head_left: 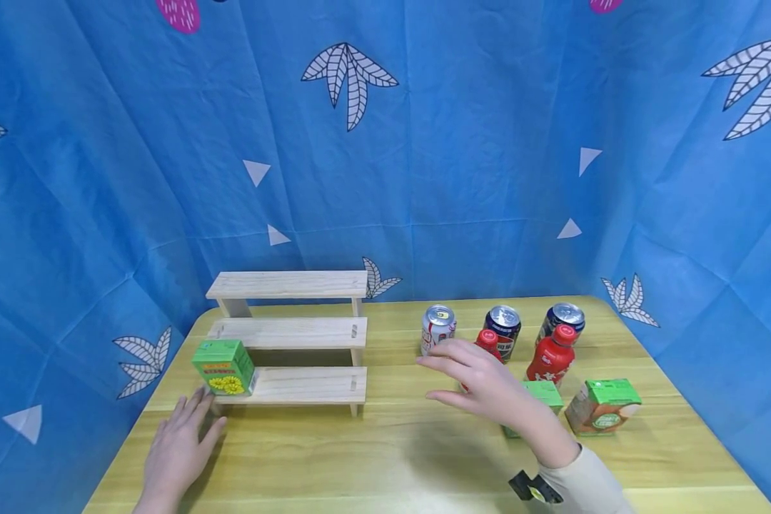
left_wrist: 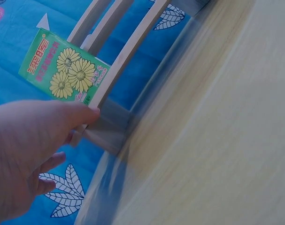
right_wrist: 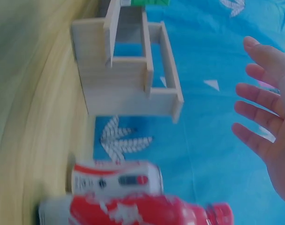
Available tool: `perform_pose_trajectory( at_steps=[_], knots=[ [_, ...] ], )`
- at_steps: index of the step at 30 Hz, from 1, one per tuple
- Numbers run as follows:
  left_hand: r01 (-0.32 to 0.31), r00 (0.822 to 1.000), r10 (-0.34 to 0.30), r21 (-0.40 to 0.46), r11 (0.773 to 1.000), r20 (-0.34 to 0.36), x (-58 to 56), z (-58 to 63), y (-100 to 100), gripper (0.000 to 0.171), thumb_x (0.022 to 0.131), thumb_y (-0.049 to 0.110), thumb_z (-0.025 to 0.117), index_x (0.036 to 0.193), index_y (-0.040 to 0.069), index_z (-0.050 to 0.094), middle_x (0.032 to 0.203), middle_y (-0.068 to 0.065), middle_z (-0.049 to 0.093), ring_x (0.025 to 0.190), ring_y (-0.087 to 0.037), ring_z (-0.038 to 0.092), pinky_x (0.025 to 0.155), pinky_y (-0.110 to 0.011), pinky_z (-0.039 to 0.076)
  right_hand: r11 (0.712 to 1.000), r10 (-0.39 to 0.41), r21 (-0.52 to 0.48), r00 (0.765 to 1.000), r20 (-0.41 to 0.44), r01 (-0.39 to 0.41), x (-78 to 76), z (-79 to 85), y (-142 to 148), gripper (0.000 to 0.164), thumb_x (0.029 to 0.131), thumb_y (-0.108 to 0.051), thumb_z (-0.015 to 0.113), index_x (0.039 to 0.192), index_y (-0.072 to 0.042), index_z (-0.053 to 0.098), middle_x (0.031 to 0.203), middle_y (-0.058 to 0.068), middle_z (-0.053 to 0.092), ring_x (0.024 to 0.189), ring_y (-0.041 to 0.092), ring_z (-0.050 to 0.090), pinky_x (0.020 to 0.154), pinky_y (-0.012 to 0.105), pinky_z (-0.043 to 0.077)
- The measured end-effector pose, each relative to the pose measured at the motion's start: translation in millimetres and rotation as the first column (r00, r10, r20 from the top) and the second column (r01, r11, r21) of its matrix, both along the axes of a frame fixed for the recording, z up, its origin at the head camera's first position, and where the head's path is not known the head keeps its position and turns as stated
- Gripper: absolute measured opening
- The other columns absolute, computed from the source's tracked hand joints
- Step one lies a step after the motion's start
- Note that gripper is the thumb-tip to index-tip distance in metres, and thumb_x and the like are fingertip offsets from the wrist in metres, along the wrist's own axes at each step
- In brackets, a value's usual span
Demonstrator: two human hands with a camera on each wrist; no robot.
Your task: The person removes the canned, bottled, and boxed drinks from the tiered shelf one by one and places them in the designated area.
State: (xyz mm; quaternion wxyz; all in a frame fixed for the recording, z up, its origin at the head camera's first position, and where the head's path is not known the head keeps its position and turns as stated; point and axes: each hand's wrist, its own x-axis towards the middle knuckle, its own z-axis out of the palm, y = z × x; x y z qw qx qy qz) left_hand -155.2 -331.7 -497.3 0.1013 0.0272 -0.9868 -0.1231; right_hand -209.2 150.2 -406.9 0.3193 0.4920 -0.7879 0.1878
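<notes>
A green drink carton (head_left: 223, 367) with yellow flowers stands at the left end of the lowest step of a three-step wooden rack (head_left: 308, 385). My left hand (head_left: 178, 446) is just below that carton, at the rack's near left corner. In the left wrist view a fingertip (left_wrist: 92, 114) meets the step's edge by the carton (left_wrist: 69, 68); the hand holds nothing. My right hand (head_left: 482, 375) hovers over the table with its fingers spread and nothing in its grasp. Behind it, partly hidden, stand a red bottle (head_left: 487, 340) and a white-and-red can (head_left: 438, 327).
Two dark cans (head_left: 503, 330) (head_left: 563, 320) stand at the back right. Before them are another red bottle (head_left: 552, 357), a green-topped carton (head_left: 546, 394) partly behind my right arm, and a brown-and-green carton (head_left: 602, 408). Blue patterned cloth (head_left: 462, 143) surrounds the wooden table (head_left: 334, 464).
</notes>
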Motion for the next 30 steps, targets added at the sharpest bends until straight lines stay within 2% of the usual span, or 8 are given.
perform_pose_trajectory(
  at_steps=[7, 13, 24, 30],
  knots=[
    [0.002, 1.0, -0.002, -0.005, 1.0, -0.014, 0.1, -0.8, -0.6, 0.064, 0.098, 0.045, 0.052, 0.142, -0.001, 0.046, 0.151, -0.028, 0.037, 0.136, -0.054, 0.032, 0.106, -0.076, 0.023, 0.997, 0.075, 0.01, 0.997, 0.027, -0.075, -7.7, -4.7, -33.3, 0.048, 0.08, -0.037, 0.079, 0.122, -0.018, 0.065, 0.113, -0.002, 0.066, 0.107, 0.011, 0.06, 0.092, 0.028, 0.054],
    [0.001, 1.0, -0.001, -0.008, 1.0, -0.017, 0.2, -0.6, -0.4, 0.063, 0.098, 0.046, 0.052, 0.142, 0.0, 0.046, 0.151, -0.028, 0.037, 0.136, -0.054, 0.032, 0.106, -0.076, 0.023, 0.994, 0.109, 0.022, 0.993, 0.035, -0.11, -10.9, -6.7, -59.4, 0.048, 0.082, -0.037, 0.077, 0.123, -0.016, 0.065, 0.115, 0.0, 0.067, 0.11, 0.014, 0.061, 0.096, 0.031, 0.054],
    [-0.001, 1.0, 0.001, 0.002, 1.0, 0.0, 0.4, 0.2, -0.2, 0.065, 0.099, 0.047, 0.05, 0.142, -0.001, 0.045, 0.152, -0.027, 0.035, 0.137, -0.054, 0.03, 0.106, -0.076, 0.021, 0.984, 0.178, 0.003, 0.983, -0.051, -0.178, -20.3, -5.6, -100.1, 0.05, 0.078, -0.038, 0.08, 0.12, -0.014, 0.067, 0.114, 0.002, 0.067, 0.108, 0.014, 0.062, 0.099, 0.027, 0.053],
    [0.006, 1.0, -0.006, -0.002, 1.0, -0.017, 1.6, -0.4, -0.3, 0.062, 0.098, 0.045, 0.052, 0.141, -0.001, 0.047, 0.151, -0.027, 0.037, 0.136, -0.054, 0.032, 0.106, -0.076, 0.023, 0.981, 0.194, 0.022, 0.977, -0.088, -0.193, -25.7, -4.6, -120.4, 0.049, 0.079, -0.04, 0.078, 0.12, -0.014, 0.067, 0.111, 0.0, 0.067, 0.104, 0.011, 0.062, 0.097, 0.023, 0.052]
  ],
)
